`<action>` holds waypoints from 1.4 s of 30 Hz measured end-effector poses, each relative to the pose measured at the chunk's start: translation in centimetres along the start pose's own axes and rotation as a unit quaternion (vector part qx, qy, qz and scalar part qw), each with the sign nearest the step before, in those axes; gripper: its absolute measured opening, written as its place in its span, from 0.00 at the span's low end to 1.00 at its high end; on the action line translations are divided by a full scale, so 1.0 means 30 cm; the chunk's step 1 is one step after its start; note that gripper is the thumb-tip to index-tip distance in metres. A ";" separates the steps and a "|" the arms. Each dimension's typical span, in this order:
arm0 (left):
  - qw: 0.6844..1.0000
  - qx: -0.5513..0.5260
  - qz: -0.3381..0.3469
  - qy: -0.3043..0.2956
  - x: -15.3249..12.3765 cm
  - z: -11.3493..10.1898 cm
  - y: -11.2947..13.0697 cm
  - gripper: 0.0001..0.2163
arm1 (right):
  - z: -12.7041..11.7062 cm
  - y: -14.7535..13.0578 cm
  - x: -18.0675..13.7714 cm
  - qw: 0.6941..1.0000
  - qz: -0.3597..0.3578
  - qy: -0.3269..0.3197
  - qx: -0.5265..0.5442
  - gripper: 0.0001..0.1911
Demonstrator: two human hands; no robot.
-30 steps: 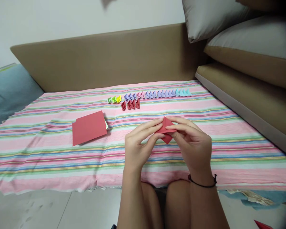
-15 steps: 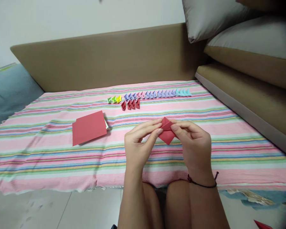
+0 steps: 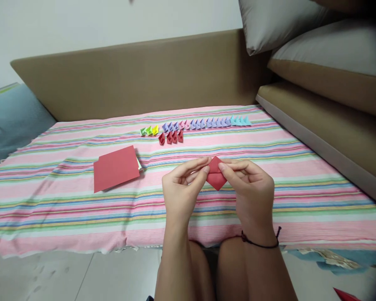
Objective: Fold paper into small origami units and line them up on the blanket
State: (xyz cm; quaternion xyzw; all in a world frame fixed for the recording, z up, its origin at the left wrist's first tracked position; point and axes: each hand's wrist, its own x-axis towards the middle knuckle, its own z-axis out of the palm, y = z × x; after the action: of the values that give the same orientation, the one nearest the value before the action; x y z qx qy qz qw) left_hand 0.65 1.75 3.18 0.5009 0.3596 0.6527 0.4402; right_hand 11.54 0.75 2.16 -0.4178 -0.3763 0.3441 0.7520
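A small piece of folded red paper [image 3: 217,180], diamond-shaped with a crease line across its middle, is held up above the striped cloth. My left hand [image 3: 184,184] pinches its left corner between thumb and fingers. On the right corner, my right hand [image 3: 252,184] grips it the same way, the thumb lying on the front face. Beyond the hands stand several red folded paper pieces [image 3: 174,137] in a short row. Behind them runs a longer row of purple folded pieces [image 3: 219,122], with pink, light blue, green and yellow ones too.
A stack of red paper sheets [image 3: 116,169] lies to the left on the striped cloth [image 3: 65,209]. A brown backrest [image 3: 138,79] closes off the far side. Cushions [image 3: 329,104] are piled at the right. A red pointed piece [image 3: 344,295] shows at the lower right.
The upper part of the red paper now shows as an even triangle above the crease, where it was slanted before. Both hands have shifted slightly left, still pinching it.
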 end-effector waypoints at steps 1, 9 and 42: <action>1.000 -0.003 -0.002 0.002 0.001 0.002 -0.001 0.08 | 0.000 0.000 0.000 1.000 0.001 0.001 0.000 0.06; 0.998 0.019 -0.011 0.064 -0.009 0.042 0.007 0.06 | -0.004 0.004 -0.004 1.000 0.013 0.000 -0.013 0.05; 0.981 0.155 0.113 -0.020 -0.008 -0.002 -0.019 0.07 | -0.030 0.007 0.013 0.989 0.111 -0.090 0.022 0.12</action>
State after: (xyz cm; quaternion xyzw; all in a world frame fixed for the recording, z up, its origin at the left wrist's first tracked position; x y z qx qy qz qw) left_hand 0.72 1.73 2.58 0.6133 0.3888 0.6243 0.2881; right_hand 12.47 0.83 1.75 -0.4074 -0.3863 0.4700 0.6811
